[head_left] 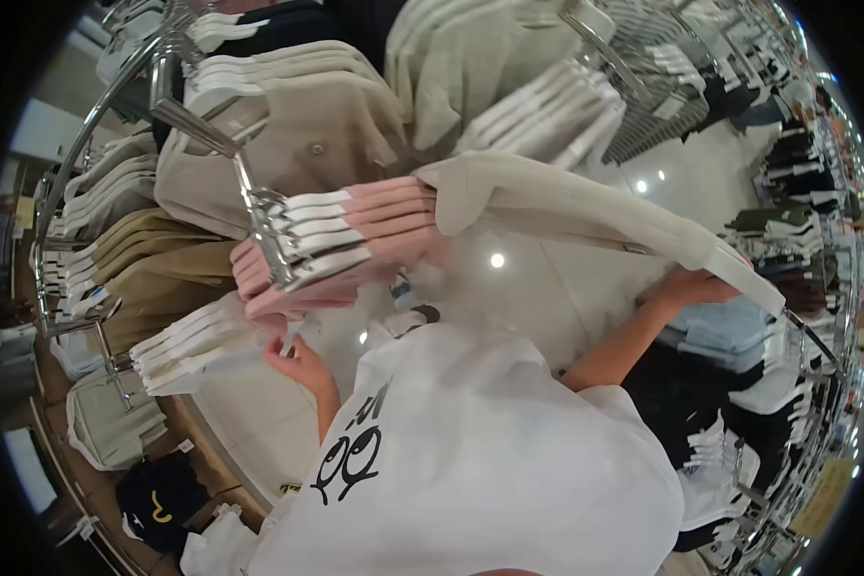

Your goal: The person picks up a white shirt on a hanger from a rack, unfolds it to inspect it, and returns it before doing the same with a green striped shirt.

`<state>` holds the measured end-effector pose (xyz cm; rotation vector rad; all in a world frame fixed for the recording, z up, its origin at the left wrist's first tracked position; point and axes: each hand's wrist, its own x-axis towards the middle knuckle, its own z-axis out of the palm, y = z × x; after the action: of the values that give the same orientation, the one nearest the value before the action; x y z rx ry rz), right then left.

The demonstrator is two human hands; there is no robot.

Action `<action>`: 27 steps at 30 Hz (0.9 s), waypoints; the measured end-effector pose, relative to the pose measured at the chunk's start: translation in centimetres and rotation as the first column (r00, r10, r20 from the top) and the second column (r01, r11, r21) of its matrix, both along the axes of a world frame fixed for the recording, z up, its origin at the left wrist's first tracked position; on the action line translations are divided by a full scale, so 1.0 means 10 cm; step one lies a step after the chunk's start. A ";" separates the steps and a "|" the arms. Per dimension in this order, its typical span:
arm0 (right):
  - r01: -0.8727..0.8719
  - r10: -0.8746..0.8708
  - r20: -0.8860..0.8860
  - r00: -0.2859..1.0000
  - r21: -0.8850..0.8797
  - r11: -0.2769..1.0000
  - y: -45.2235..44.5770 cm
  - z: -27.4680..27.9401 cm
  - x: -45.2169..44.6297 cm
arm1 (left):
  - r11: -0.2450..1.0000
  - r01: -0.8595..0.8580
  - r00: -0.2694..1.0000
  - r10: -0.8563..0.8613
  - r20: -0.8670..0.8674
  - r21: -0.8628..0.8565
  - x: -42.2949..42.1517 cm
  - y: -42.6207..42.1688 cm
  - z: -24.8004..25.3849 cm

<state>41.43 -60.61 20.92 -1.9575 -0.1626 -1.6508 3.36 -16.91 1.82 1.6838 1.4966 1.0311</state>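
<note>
My right hand is closed around one end of a beige garment on a white hanger, held out to the right. The garment's far end reaches across to a row of pink garments on white hangers along a chrome rail arm. Below that row, my left hand is closed, thumb and finger pinching a small pale tag by the pink hems. Parts of its fingers are hard to make out.
Beige shirts hang behind the rail arm, brown garments and white garments to the left. Folded garments lie on a low shelf. More racks line the right, with dark clothes close by. Pale floor tiles show between.
</note>
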 end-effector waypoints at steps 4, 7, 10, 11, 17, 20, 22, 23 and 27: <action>-0.160 0.160 0.014 0.987 0.180 0.971 -0.85 -0.40 -0.20 | 0.821 0.556 0.823 -0.523 0.221 -0.128 0.49 -0.69 0.26; -0.157 0.162 -0.007 0.987 0.194 0.968 -1.42 -0.60 -0.37 | 0.410 0.869 0.494 -0.738 0.460 -0.276 1.09 -1.31 0.79; 0.297 -0.322 -0.092 0.942 -0.214 0.931 -1.79 -0.76 -0.57 | 0.159 0.932 0.360 -0.493 0.792 -0.325 1.35 -1.72 0.92; 0.424 -0.475 -0.074 0.877 -0.351 0.835 -1.94 -0.78 -0.65 | 0.115 0.940 0.337 -0.469 0.816 -0.321 1.38 -1.85 0.95; 0.193 -0.206 -0.145 0.968 -0.097 0.976 -2.13 -0.49 -1.21 | 0.219 0.942 0.335 -0.642 0.690 -0.254 1.40 -2.28 1.16; 0.202 -0.187 -0.135 0.973 0.107 0.973 -2.22 -0.48 -1.36 | 0.362 0.930 0.368 -0.915 0.165 -0.065 1.31 -2.27 1.12; 0.272 -0.258 -0.167 0.952 0.070 0.960 -2.18 -0.49 -1.45 | 0.371 0.928 0.368 -0.905 -0.215 0.029 1.25 -2.19 1.10; 0.338 -0.327 -0.190 0.926 0.028 0.941 -2.18 -0.49 -1.49 | 0.427 0.899 0.436 -0.864 -0.250 0.093 1.23 -2.18 1.09; 0.336 -0.308 -0.272 0.912 0.060 0.940 -2.26 -0.63 -1.67 | 0.526 0.837 0.547 -0.789 -0.280 0.153 1.13 -2.09 1.19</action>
<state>24.77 -83.20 14.63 -2.1818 0.3618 -1.5382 14.71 -37.81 13.67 2.3657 0.4485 0.5495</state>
